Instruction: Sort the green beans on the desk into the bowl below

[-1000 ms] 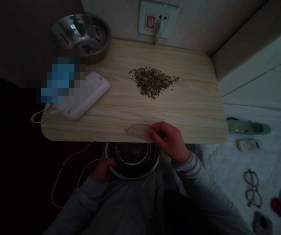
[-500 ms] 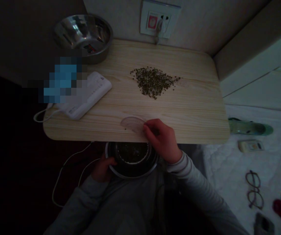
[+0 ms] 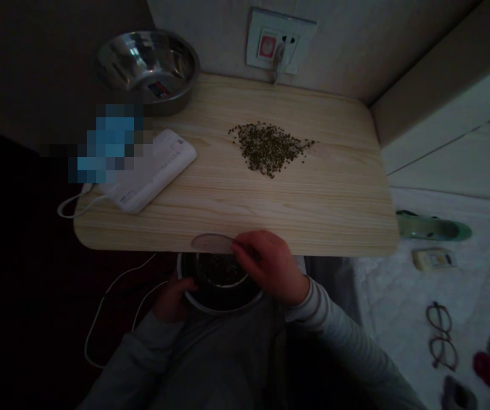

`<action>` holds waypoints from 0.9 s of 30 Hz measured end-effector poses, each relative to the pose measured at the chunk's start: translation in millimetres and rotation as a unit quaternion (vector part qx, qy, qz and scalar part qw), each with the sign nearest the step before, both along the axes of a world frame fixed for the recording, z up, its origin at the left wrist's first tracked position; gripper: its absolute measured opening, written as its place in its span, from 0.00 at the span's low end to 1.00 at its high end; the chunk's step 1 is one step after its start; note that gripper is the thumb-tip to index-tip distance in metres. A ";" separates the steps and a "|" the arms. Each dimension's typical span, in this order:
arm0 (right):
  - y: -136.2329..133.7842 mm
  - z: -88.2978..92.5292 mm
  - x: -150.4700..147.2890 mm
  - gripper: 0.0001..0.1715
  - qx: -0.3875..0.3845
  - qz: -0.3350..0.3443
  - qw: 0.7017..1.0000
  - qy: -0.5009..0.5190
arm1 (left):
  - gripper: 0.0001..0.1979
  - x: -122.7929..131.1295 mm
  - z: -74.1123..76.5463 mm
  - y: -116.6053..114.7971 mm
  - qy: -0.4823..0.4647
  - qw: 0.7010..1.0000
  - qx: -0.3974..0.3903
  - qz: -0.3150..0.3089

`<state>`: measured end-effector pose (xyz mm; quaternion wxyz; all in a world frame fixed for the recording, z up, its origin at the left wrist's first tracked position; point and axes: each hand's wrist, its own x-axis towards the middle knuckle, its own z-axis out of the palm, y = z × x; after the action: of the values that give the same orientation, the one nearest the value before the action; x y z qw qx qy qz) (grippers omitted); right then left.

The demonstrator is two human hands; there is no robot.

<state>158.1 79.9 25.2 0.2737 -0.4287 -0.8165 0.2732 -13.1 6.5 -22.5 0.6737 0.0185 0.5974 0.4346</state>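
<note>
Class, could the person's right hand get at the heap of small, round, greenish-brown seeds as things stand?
Probably yes: nothing visible stands between the right hand and the greenish-brown seeds across the pale wood-grain tabletop, though that hand holds a thin, see-through, curved-edged sheet.

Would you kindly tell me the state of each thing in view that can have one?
Left hand: closed on dark bowl
Right hand: pinching clear piece
Clear piece: held at near edge of tabletop
Dark bowl: upright, contents hard to identify
Small grains: loosely scattered on tabletop
Metal bowl: upright
White device: lying flat, power unclear
Wall socket: plug inserted
Glasses: lying down
</note>
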 end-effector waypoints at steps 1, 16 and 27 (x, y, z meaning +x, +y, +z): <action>-0.1 -0.3 -1.5 0.10 0.001 -0.003 1.000 -0.002 | 0.28 -0.1 -0.7 0.0 0.005 1.000 0.005 -0.001; 29.9 -7.5 -19.5 0.10 0.036 -0.185 0.979 -0.077 | 0.21 -3.4 -2.5 0.6 0.007 0.997 -0.074 0.032; 53.6 -3.3 -21.2 0.14 0.025 -0.290 0.947 -0.134 | 0.06 -3.5 -5.9 -1.5 -0.005 0.996 -0.089 0.024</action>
<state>136.8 133.5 21.9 0.2395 -0.6729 -0.6924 0.1014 -16.7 5.0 -28.3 0.6651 -0.0585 0.6304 0.3960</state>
